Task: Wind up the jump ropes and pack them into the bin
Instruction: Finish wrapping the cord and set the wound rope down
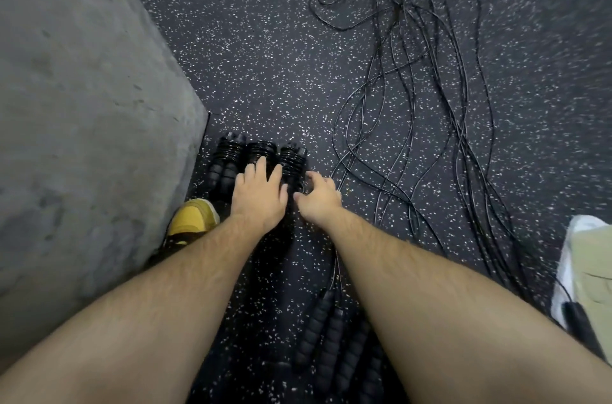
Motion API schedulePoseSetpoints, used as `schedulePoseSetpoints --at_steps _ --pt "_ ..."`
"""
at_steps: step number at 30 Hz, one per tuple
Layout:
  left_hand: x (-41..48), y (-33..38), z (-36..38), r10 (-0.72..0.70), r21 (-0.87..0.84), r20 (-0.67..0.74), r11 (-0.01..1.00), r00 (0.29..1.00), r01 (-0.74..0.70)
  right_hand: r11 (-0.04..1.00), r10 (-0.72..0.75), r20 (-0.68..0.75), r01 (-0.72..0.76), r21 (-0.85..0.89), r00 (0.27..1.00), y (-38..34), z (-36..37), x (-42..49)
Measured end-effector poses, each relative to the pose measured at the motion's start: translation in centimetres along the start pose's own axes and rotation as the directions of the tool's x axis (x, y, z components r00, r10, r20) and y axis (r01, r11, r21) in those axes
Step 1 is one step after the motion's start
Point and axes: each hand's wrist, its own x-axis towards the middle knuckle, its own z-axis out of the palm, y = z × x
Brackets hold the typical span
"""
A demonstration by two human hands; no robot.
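On the floor (265, 72) by a concrete wall (82, 89) sit three wound rope bundles (260, 150), the left hand (260, 193) flat on the middle one. The right hand (319, 196) curls beside the rightmost bundle (291, 158), grip unclear; loose ropes (430, 105) stretch ahead, to its right.

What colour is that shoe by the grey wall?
The shoe is yellow. The head view shows it best.

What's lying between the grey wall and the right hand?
In the head view, three wound jump-rope bundles in a row; the left hand rests on the middle one.
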Motion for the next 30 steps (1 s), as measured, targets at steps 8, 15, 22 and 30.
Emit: schedulePoseSetpoints --at_steps 8,15,22,30 --pt "-6.0 8.2 -0.2 0.172 -0.266 0.032 0.951 0.985 -0.157 0.983 -0.113 -0.004 0.112 0.143 0.994 6.0 -3.1 -6.5" --pt "-11.3 12.2 1.9 0.011 -0.406 0.35 0.903 0.937 0.141 0.99 0.003 0.034 -0.007 0.144 0.999 11.4 -3.0 -9.8" --pt "-12.0 13.0 5.1 -0.117 -0.484 0.601 0.734 0.791 0.476 0.955 0.234 0.174 -0.26 0.143 0.957 14.1 -0.2 -9.5" --pt "-8.9 12.6 3.1 -0.229 -0.643 0.566 0.478 0.792 0.598 0.835 0.188 0.222 -0.274 0.476 0.957 11.9 -2.1 -8.3"
